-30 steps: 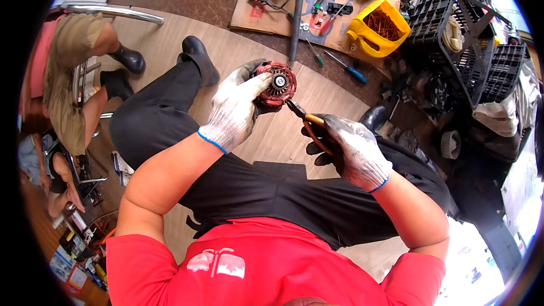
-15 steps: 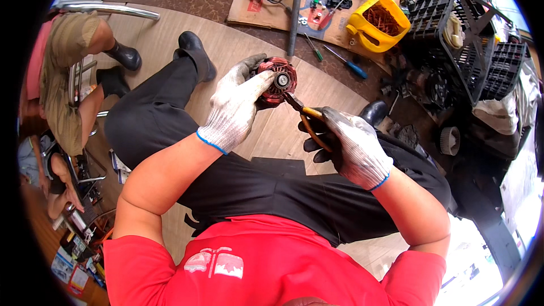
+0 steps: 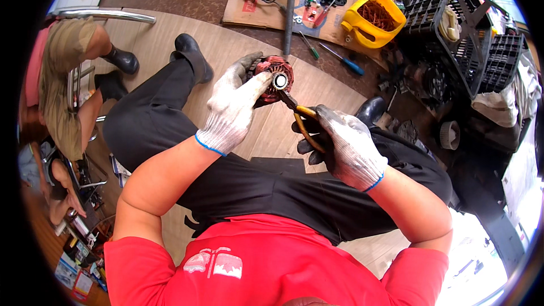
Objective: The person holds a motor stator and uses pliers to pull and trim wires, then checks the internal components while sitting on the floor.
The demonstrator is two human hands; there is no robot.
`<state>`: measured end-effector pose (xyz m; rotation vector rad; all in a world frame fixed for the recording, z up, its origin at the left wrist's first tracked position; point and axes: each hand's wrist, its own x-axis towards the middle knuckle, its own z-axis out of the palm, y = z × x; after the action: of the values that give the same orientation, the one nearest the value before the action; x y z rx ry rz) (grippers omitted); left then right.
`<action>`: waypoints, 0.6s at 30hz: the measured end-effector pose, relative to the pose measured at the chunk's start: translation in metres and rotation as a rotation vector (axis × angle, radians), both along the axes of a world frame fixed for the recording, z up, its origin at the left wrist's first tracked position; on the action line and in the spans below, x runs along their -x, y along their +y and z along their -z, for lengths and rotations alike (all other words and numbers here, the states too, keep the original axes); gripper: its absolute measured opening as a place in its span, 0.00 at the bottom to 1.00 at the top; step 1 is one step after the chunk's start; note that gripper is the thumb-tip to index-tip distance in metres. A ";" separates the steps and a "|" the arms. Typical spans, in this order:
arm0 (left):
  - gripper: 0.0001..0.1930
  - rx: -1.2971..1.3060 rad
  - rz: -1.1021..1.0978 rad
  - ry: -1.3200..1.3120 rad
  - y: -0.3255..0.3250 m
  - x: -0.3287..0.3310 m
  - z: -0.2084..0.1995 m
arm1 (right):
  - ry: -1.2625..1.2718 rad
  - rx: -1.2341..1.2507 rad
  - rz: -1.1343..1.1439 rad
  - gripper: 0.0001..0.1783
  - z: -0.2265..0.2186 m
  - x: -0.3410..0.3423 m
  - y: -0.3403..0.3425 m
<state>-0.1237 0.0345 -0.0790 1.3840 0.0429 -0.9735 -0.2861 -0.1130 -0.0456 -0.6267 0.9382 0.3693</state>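
Note:
My left hand (image 3: 233,102), in a white knit glove with a blue cuff, grips a round motor core (image 3: 287,69) wound with reddish copper wire. A shiny ring sits at the core's middle, and the thumb lies across its face. In my right hand (image 3: 352,148), gloved the same way with dark, dirty fingers, is a pair of pliers (image 3: 306,111) with yellow handles. The handles are spread somewhat apart. The pliers' jaws touch the lower right edge of the core, near the ring; what they grip there is too small to make out.
Ahead, a cardboard sheet (image 3: 238,14) holds a hammer (image 3: 290,11) and loose parts. A yellow container (image 3: 362,25) of copper wire, a green screwdriver (image 3: 310,46) and a blue screwdriver (image 3: 352,66) lie right of it. Black crates (image 3: 430,8) stand far right. Another person's leg (image 3: 97,39) is left.
The core has tilted slightly in my left hand, so its central ring looks brighter. My right hand and the pliers have shifted a little left. Both hands keep their holds.

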 end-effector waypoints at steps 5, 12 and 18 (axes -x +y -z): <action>0.24 0.006 -0.019 -0.006 -0.001 0.002 0.003 | 0.017 -0.012 0.040 0.23 0.002 0.003 0.003; 0.25 0.001 -0.007 -0.037 0.001 0.002 0.005 | 0.040 -0.017 0.062 0.23 0.001 0.003 0.005; 0.25 -0.023 0.022 -0.077 -0.001 0.003 0.000 | 0.031 0.000 0.072 0.22 0.004 0.004 0.007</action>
<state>-0.1271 0.0333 -0.0791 1.4447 -0.0184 -0.9394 -0.2901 -0.1059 -0.0493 -0.5873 0.9878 0.3158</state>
